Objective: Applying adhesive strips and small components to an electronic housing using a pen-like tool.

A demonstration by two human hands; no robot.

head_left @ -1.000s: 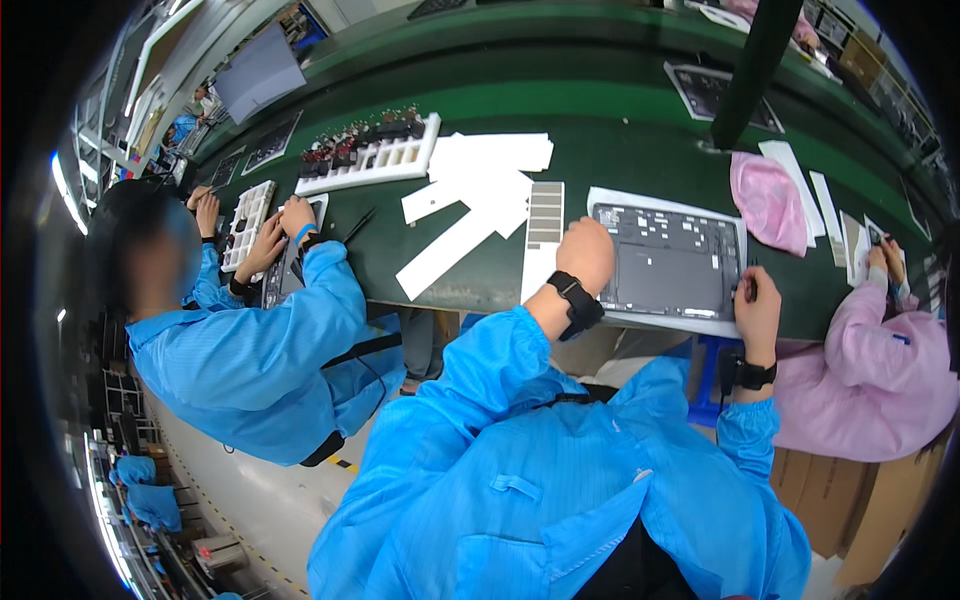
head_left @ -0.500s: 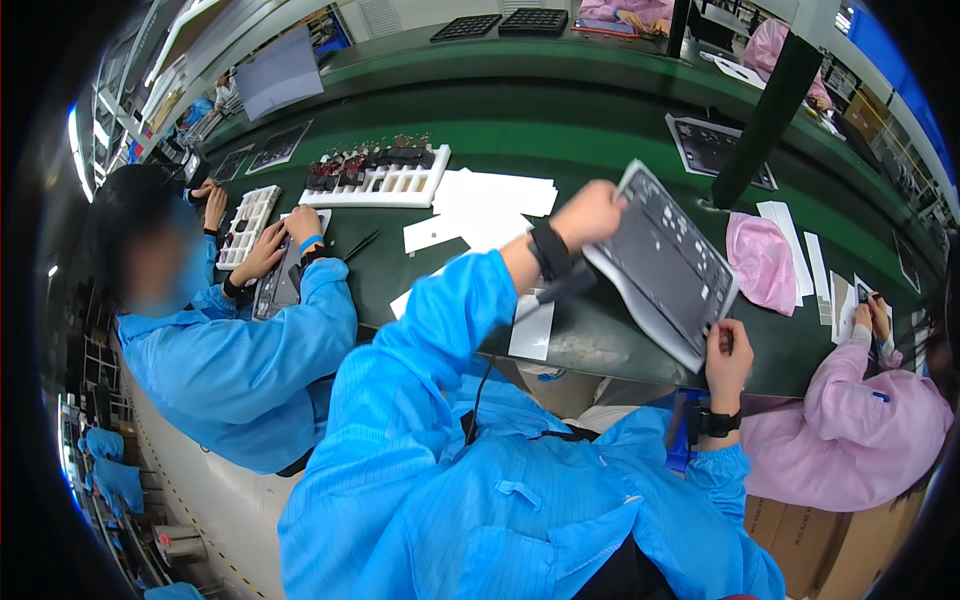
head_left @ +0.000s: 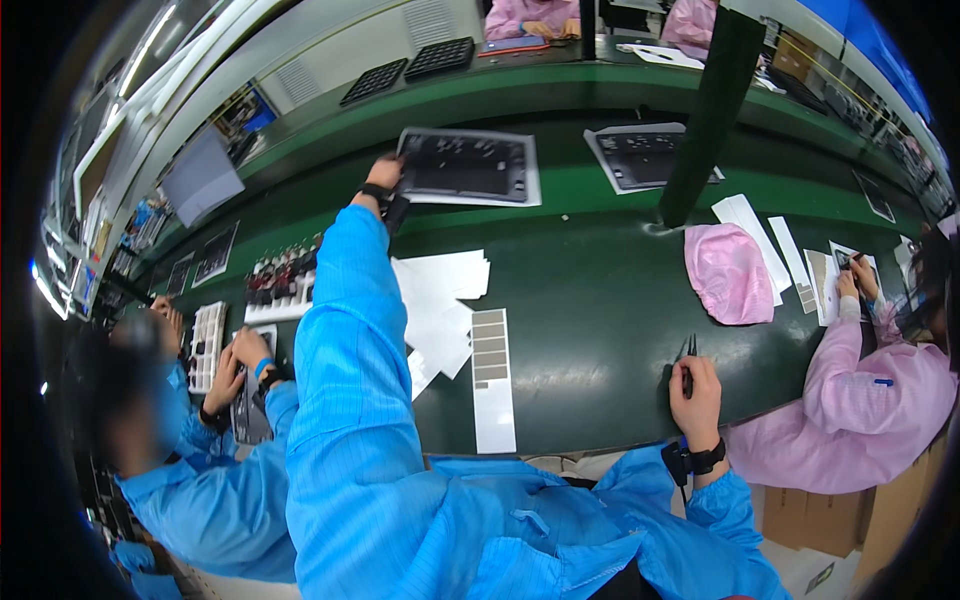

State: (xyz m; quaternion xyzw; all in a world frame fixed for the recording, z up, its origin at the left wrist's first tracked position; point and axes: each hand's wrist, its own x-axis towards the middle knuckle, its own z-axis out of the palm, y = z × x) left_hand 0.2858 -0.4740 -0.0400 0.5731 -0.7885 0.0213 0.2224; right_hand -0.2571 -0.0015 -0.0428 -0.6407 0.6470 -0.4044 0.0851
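Observation:
My left arm is stretched far forward across the bench. At its end my left hand [head_left: 385,173] is closed on the left edge of a dark flat panel [head_left: 465,170] with a pale border and small light patches. The panel is somewhat blurred, and I cannot tell whether it rests fully on the green surface. My right hand [head_left: 697,396] is near the front edge, fingers wrapped round dark tweezers [head_left: 692,346] whose tips point away from me. Between my arms lies a white strip [head_left: 493,420] with grey-brown rectangles, beside overlapping white sheets [head_left: 440,285].
A second dark panel [head_left: 635,160] lies by the green post [head_left: 710,120]. A pink cloth [head_left: 730,275] sits to the right. Co-workers sit on both sides; the left one is near a white parts tray [head_left: 207,345]. Black trays [head_left: 440,58] stand on the far ledge.
The panel, held in both hands near the front edge, has moved forward and left with my left hand. My right hand has let go of it and lowered; tweezers now show in it.

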